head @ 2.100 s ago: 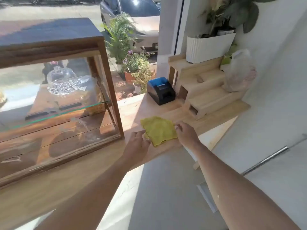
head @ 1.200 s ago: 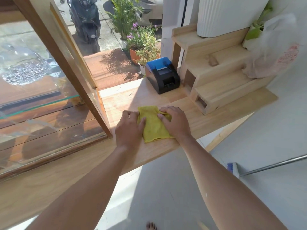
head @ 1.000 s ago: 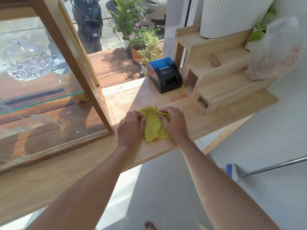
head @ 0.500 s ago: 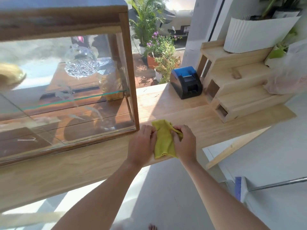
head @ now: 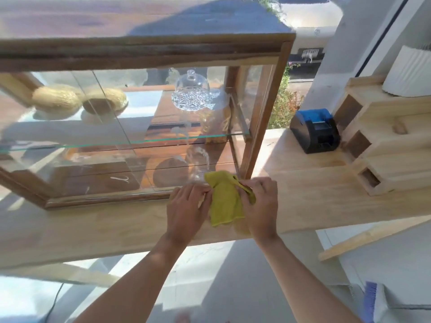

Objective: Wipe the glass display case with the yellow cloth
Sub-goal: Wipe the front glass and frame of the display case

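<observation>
You hold the yellow cloth [head: 225,201] w/ both hands over the wooden counter [head: 326,197]: left hand [head: 187,209] pinching its left edge, right hand [head: 260,206] gripping the right side. The cloth's top sits at the near right corner of the glass display case [head: 263,127], which shows a glass shelf [head: 116,143] and a cut-glass dome [head: 191,94] inside. At right, a black-and-blue printer [head: 314,130] sits beside a stepped wooden stand [head: 384,145].
</observation>
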